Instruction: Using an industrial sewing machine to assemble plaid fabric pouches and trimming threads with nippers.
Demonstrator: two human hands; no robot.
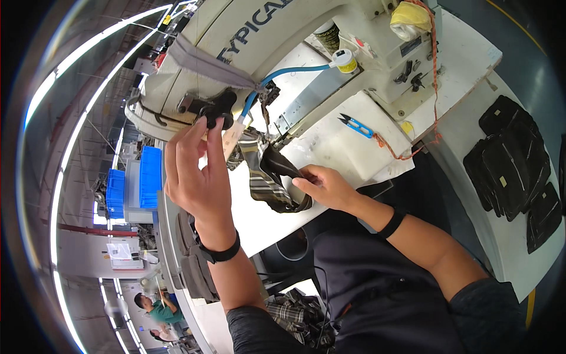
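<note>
My left hand (197, 162) is raised to the head of a white sewing machine (236, 47). Its thumb and fingertip pinch a small black knob (227, 121), part of a dark metal fitting (217, 105). Under the needle area lies a dark brown and plaid cloth piece (268, 180), partly folded over. The right edge of that cloth is pinched between the thumb and fingers of my right hand (324, 187), low over the white table. Blue-handled thread snips (358, 125) rest on the machine bed beyond my right hand.
An orange cord (435, 88) runs from the snips up the machine. A blue tube (289, 72) leads to a small yellow-and-white container (345, 61). Stacked dark cloth pieces (507, 159) lie on a side table at right. Plaid cloth (295, 315) hangs below. Blue bins (150, 177) stand at left.
</note>
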